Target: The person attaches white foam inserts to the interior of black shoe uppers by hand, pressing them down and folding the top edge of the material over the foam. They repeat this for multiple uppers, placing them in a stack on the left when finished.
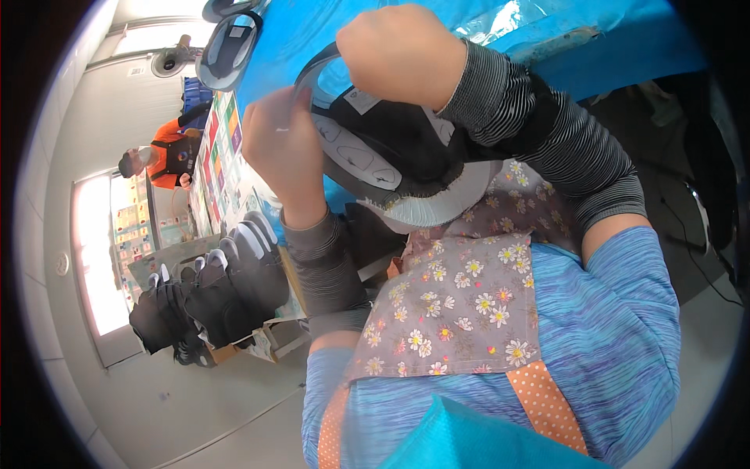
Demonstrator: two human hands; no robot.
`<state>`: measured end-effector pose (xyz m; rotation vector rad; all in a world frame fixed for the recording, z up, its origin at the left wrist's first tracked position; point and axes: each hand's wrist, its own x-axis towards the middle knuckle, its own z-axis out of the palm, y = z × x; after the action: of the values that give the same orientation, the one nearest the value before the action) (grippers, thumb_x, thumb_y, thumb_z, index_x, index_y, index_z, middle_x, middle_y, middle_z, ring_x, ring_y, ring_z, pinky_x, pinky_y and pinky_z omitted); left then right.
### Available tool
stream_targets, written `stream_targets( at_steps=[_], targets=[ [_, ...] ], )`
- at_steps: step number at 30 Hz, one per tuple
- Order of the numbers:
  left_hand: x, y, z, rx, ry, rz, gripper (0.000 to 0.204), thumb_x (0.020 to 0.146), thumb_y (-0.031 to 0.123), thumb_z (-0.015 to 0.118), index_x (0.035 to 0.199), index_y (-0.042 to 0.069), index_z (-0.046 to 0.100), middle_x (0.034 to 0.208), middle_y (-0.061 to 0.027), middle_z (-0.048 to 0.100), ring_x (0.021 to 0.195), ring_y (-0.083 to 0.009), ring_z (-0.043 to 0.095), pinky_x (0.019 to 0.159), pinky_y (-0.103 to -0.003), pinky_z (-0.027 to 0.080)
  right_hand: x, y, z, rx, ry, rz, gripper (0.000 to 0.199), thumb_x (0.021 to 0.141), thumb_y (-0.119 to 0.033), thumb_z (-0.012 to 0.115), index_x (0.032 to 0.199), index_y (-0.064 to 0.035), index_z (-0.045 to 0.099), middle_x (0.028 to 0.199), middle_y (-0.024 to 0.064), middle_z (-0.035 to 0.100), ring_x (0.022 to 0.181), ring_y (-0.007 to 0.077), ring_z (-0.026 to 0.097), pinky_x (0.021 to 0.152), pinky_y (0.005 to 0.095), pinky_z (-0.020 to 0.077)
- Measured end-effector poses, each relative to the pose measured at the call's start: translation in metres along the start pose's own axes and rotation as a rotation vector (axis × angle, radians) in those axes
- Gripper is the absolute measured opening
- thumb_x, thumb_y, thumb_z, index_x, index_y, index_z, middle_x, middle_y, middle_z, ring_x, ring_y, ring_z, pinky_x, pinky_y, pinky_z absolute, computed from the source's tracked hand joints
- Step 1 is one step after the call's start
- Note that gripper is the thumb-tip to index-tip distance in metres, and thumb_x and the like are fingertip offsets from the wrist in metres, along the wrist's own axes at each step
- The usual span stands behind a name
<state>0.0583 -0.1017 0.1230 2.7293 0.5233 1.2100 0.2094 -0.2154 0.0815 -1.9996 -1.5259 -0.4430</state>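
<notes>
From where I stand, the blue-covered table (281, 47) anchors everything. Just on its near side, in front of the seated-looking worker's flowered apron (445, 313), is a black-and-grey sewn piece (355, 148), tilted so its dark inside faces up, likely to keep the lining in plain sight. The left hand (281, 144), a little blurred, is curled tight on the left of its narrow band; the right hand (402, 55) is clenched on the band's far end. The fists sit apart — probably to hold that strip taut between them. The pale stitched rim hangs toward the apron; whether they touch, I can't tell.

At the table's left edge lies a similar oval piece (229, 48), inside up, perhaps to be within reach. Left of the table and nearer, dark pieces (223, 289) stand in a row — maybe so they don't crush. Beyond its left side is a co-worker in orange (168, 156).
</notes>
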Motion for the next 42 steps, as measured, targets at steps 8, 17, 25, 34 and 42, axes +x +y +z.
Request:
stream_targets(
  at_steps=[8, 17, 25, 34, 42],
  targets=[
    [-0.012, 0.013, -0.004, 0.056, 0.15, 0.213, 0.015, 0.079, 0.004, 0.083, 0.091, 0.004, 0.073, 0.079, -0.0064, 0.064, 0.071, -0.0207, 0.06, 0.067, -0.033, 0.046, -0.028, -0.016, -0.008, 0.119, 0.285, 0.085, 0.012, 0.078, -0.014, 0.07, 0.086, -0.006, 0.067, 0.076, 0.0086, 0.068, 0.071, 0.0302, 0.071, 0.058, 0.0418, 0.0561],
    [-0.044, 0.053, -0.055, 0.046, 0.297, 0.303, 0.042, 0.07, -0.012, 0.076, 0.101, 0.017, 0.078, 0.08, 0.0014, 0.066, 0.069, -0.0197, 0.055, 0.067, -0.033, 0.043, -0.053, -0.044, -0.049, 0.255, 0.45, 0.051, 0.066, 0.068, 0.01, 0.062, 0.132, -0.0054, 0.064, 0.123, 0.0147, 0.071, 0.104, 0.0324, 0.07, 0.084, 0.0374, 0.0582],
    [-0.051, 0.055, -0.057, 0.104, 0.335, 0.459, 0.031, 0.075, -0.01, 0.08, 0.099, 0.01, 0.078, 0.083, -0.001, 0.063, 0.072, -0.0177, 0.053, 0.063, -0.03, 0.044, -0.054, -0.044, -0.057, 0.09, 0.826, -0.381, 0.029, 0.067, -0.015, 0.069, 0.095, -0.0072, 0.074, 0.096, -0.0006, 0.065, 0.082, 0.0156, 0.06, 0.066, 0.0295, 0.0467],
    [-0.056, 0.055, -0.042, -0.025, 0.252, 0.394, 0.036, 0.068, -0.008, 0.082, 0.099, 0.01, 0.078, 0.087, -0.0009, 0.066, 0.078, -0.0201, 0.06, 0.07, -0.032, 0.05, -0.06, -0.031, -0.036, 0.209, 0.767, -0.356, 0.029, 0.065, -0.012, 0.072, 0.094, -0.0074, 0.074, 0.085, -0.0005, 0.064, 0.074, 0.0178, 0.06, 0.063, 0.0315, 0.0482],
    [-0.06, 0.046, -0.029, -0.018, 0.224, 0.414, 0.034, 0.068, -0.008, 0.083, 0.098, 0.009, 0.077, 0.088, -0.001, 0.069, 0.077, -0.0203, 0.061, 0.07, -0.032, 0.05, -0.059, -0.038, -0.036, 0.153, 0.659, -0.386, 0.028, 0.069, -0.013, 0.071, 0.096, -0.0079, 0.075, 0.087, -0.0013, 0.063, 0.08, 0.0169, 0.062, 0.071, 0.0309, 0.0494]
  ],
)
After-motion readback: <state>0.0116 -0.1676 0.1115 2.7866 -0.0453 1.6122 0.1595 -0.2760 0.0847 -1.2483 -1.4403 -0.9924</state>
